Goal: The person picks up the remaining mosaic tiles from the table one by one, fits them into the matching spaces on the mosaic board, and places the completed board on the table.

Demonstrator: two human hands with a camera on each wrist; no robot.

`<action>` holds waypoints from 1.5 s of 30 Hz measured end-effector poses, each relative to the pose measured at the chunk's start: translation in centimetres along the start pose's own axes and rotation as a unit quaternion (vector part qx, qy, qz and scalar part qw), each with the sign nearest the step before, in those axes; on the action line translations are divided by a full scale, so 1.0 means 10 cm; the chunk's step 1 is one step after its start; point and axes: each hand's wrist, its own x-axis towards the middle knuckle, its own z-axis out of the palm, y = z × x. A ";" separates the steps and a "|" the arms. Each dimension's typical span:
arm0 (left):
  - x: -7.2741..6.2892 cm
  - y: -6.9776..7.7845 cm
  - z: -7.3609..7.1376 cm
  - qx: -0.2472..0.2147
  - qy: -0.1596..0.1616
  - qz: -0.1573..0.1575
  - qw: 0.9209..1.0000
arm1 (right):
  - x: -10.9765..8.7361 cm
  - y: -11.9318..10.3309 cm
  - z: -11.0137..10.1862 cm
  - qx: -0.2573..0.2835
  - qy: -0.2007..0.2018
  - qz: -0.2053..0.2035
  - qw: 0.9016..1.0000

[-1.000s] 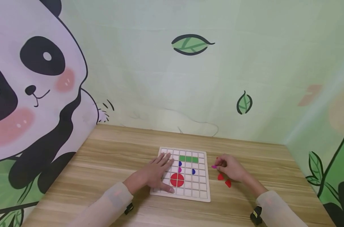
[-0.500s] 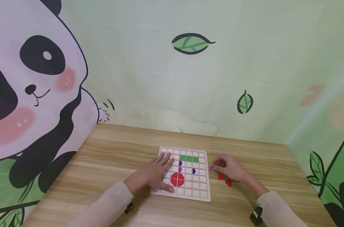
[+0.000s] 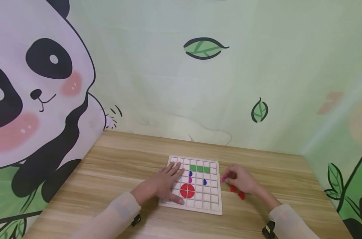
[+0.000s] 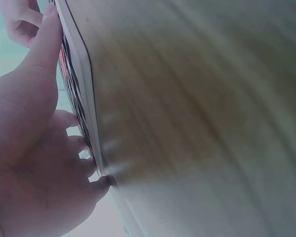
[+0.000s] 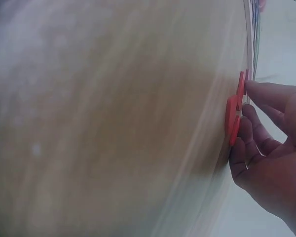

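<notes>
Left hand (image 3: 166,184) is resting spread-fingered on the grid board (image 3: 199,188) atop the worktop (image 3: 133,149). Right hand (image 3: 241,180) is pinching a magenta piece (image 3: 223,179) just right of the board; two red pieces (image 3: 242,196) are lying near that hand.

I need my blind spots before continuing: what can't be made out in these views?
Head: the part of the board beneath the left hand, covered by it.
Head: full outline of the magenta piece in the right hand, which covers some.
Left wrist: the board's pattern, seen nearly edge-on.
Right wrist: part of the board, cut off by the top edge.
</notes>
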 end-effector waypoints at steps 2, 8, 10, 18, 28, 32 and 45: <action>0.00 0.01 -0.01 -0.004 0.000 -0.001 1.000 | 0.00 -0.01 0.01 0.007 0.003 0.004 1.000; -0.01 0.01 -0.02 -0.007 -0.001 -0.005 1.000 | 0.02 -0.01 0.00 0.011 0.006 0.015 1.000; 0.00 0.01 -0.01 -0.008 0.000 -0.005 1.000 | 0.02 0.00 0.00 0.011 0.006 0.015 1.000; 0.02 0.00 0.00 0.001 -0.001 -0.001 1.000 | 0.05 -0.01 -0.02 -0.003 -0.002 0.001 1.000; 0.04 0.02 -0.02 -0.006 0.000 -0.002 1.000 | 0.00 -0.02 -0.03 -0.017 -0.001 -0.019 1.000; 0.04 0.02 0.01 -0.006 -0.001 -0.003 1.000 | -0.02 -0.02 -0.02 -0.020 0.004 -0.012 1.000; 0.02 0.05 -0.02 0.000 -0.003 -0.005 1.000 | -0.06 0.02 -0.03 0.004 0.010 -0.003 1.000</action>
